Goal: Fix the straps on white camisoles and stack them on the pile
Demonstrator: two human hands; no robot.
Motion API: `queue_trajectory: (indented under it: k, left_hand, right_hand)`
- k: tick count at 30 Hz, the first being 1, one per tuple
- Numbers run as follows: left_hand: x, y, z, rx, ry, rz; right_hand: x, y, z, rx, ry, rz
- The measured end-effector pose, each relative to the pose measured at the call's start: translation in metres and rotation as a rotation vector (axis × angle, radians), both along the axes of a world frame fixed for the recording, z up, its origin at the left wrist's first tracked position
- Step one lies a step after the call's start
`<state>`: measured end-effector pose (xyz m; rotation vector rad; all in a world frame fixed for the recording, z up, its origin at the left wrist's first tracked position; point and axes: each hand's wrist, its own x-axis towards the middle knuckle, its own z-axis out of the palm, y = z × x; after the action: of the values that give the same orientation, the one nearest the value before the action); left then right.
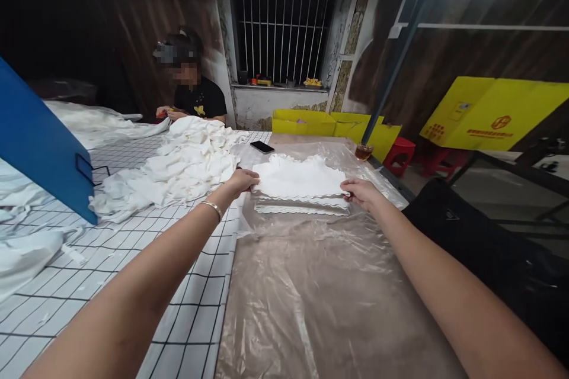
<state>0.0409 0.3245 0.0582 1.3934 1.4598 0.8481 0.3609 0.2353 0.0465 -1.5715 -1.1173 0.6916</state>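
Observation:
A white cloth piece with scalloped edges (302, 179) is stretched flat between my two hands. Its left edge is pinched in my left hand (244, 180), below which a bracelet circles the wrist. On the opposite side my right hand (360, 192) grips the right edge between thumb and fingers. Directly under it lies a stack of similar white scalloped cloth pieces (302, 208), on clear plastic sheeting (284, 284) that covers the brown tabletop. Whether the held piece touches the stack I cannot tell.
Heaped white cloth (178, 160) covers much of the checked tablecloth (191, 284) at left, near a blue panel (44, 142). A phone (262, 147) and a glass of brown liquid (363, 152) stand beyond the stack. Another person (200, 92) sits at the far side.

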Motion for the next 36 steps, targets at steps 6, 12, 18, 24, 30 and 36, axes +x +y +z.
queue_trajectory:
  k: [6, 12, 18, 24, 30, 36]
  left_hand:
    - [-0.001, 0.002, -0.011, 0.195, 0.179, -0.029]
    - [0.024, 0.031, -0.023, 0.45, 0.718, -0.501]
    - [0.037, 0.072, -0.026, 0.368, 0.822, -0.537]
    - [0.031, 0.048, -0.017, 0.378, 0.865, -0.46]
    - [0.0, -0.013, -0.032, 0.806, 0.671, -0.36]
    - [-0.003, -0.001, -0.039, -0.142, 0.173, 0.014]
  right_hand:
    - [0.001, -0.008, -0.007, -0.07, -0.297, -0.127]
    - [-0.013, 0.03, -0.012, -0.175, -1.039, 0.207]
    - [0.012, 0.078, -0.024, -0.27, -1.022, 0.295]
    - [0.001, 0.058, -0.009, -0.331, -1.063, 0.273]
    - [0.009, 0.017, -0.012, -0.072, -1.331, 0.48]
    - [0.024, 0.013, -0.022, -0.114, -1.383, 0.493]
